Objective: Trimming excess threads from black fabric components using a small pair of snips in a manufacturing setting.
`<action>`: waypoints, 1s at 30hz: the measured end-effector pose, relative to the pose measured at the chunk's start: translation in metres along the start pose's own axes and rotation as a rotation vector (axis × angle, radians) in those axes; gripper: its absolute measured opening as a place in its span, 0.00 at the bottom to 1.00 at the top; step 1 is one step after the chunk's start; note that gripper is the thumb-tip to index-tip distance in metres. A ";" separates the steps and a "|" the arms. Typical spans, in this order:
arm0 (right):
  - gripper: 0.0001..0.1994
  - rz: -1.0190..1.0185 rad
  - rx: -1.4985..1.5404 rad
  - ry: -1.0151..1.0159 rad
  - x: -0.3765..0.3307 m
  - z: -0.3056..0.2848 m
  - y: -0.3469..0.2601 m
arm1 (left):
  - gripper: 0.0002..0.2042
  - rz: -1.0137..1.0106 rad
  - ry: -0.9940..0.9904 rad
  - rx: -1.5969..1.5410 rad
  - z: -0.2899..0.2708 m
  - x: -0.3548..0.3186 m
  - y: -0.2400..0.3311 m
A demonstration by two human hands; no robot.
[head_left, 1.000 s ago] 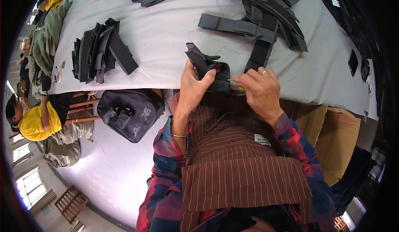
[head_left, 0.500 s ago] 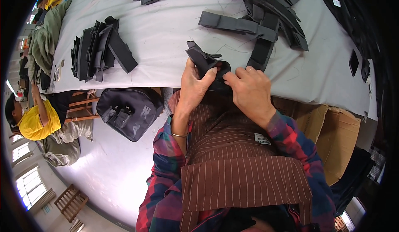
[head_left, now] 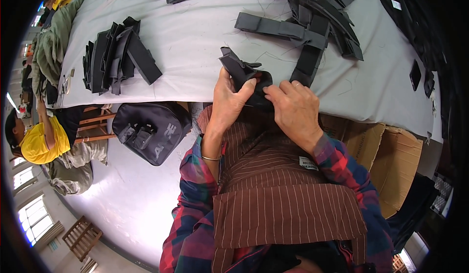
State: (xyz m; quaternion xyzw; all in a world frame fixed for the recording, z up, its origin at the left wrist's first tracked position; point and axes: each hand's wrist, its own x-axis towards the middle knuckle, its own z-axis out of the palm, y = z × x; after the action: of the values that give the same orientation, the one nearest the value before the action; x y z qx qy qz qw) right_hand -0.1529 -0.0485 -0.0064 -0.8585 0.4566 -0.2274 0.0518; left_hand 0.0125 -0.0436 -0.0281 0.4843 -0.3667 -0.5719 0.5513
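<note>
Both my hands are clamped on one black fabric piece (head_left: 246,80) at the near edge of the tabletop (head_left: 195,43). My left hand (head_left: 227,104) grips its left side, thumb pressed on top; my right hand (head_left: 293,111) pinches the right side, fingertips touching the cloth. To do this well, I judge the fold should be kept tight and the edges even under both thumbs. A stack of black strips (head_left: 115,55) lies to the left, a loose pile (head_left: 312,23) beyond.
</note>
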 end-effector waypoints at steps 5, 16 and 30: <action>0.00 -0.020 -0.009 0.012 0.000 0.007 0.000 | 0.19 -0.002 0.003 0.000 0.000 -0.001 0.001; 0.03 0.051 0.269 0.001 0.009 -0.001 0.013 | 0.20 0.055 0.025 0.061 0.000 -0.004 0.003; 0.18 -0.139 0.025 -0.075 -0.007 -0.010 0.008 | 0.21 0.057 0.008 0.082 -0.003 -0.011 0.006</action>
State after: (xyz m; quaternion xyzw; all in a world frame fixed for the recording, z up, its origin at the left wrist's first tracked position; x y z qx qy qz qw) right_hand -0.1665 -0.0460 -0.0019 -0.8955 0.3907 -0.2035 0.0637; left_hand 0.0164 -0.0329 -0.0215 0.4980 -0.4012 -0.5385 0.5487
